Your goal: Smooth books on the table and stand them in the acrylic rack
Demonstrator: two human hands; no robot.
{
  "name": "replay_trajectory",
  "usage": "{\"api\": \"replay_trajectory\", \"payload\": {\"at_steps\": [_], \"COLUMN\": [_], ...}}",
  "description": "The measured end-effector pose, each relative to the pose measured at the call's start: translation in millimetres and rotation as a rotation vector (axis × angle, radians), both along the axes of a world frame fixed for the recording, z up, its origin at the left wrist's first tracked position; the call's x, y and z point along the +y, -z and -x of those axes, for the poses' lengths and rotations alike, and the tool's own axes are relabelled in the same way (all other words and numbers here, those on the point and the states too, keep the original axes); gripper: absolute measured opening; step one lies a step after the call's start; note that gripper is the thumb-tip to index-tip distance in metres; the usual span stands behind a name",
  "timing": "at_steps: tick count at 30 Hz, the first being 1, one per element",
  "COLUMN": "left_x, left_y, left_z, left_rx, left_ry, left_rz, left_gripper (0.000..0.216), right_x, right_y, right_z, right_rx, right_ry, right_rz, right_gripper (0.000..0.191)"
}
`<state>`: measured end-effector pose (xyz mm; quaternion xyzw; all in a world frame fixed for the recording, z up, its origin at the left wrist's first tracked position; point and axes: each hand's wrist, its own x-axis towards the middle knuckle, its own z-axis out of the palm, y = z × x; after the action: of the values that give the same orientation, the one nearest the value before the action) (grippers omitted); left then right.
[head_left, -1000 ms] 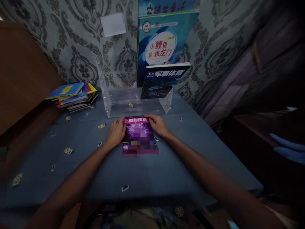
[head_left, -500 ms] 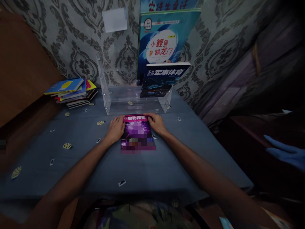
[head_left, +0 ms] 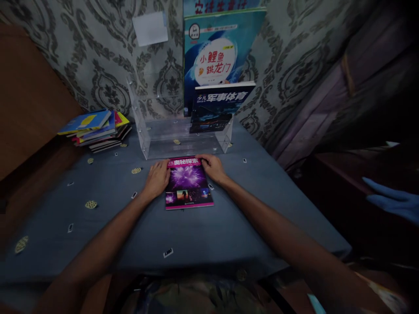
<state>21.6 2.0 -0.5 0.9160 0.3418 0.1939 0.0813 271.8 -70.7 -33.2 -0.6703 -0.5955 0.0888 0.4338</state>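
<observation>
A small book with a purple starburst cover and a pink title band (head_left: 186, 176) lies flat on the cloth-covered table, cover up. My left hand (head_left: 157, 178) rests along its upper left edge, the fingers close together and their tips against the book. At the upper right corner, my right hand (head_left: 212, 168) has its fingers bent around the edge, the index finger along the top. Just beyond the book stands a clear acrylic stepped rack (head_left: 183, 146). Its right side bears a dark book (head_left: 212, 113) in front and a blue-green picture book (head_left: 225, 39) behind, both leaning upright.
To the left, near the wall, several books lie in an uneven stack (head_left: 94, 126). A patterned blue-grey cloth covers the table (head_left: 255, 218). A white card (head_left: 150, 28) is on the wallpaper. Beyond the table's right side, a blue glove-like shape (head_left: 393, 203) shows against a dark surface.
The view has shifted slightly, so the rack and its books appear a little further left. Both hands keep their places at the purple book's edges.
</observation>
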Motion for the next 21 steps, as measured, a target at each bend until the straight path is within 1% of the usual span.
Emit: {"api": "replay_trajectory", "payload": {"at_steps": [6,10,21], "left_x": [3.1,4.2,5.2], "left_y": [5.1,7.6,7.9], "left_z": [1.8,3.3,3.1], "left_rx": [-0.039,-0.057,-0.076], "left_ry": [0.022,0.033,0.035], "left_rz": [-0.010,0.013,0.032], "left_gripper": [0.040,0.040,0.039], "right_x": [-1.3,-2.0,-1.6], "right_y": [-1.5,-1.6,-1.6], "right_z": [-0.3,0.1,0.8], "right_rx": [-0.002,0.004,-0.012], "right_ry": [0.000,-0.005,0.008], "right_rz": [-0.001,0.002,0.010], "right_gripper": [0.040,0.039,0.041]}}
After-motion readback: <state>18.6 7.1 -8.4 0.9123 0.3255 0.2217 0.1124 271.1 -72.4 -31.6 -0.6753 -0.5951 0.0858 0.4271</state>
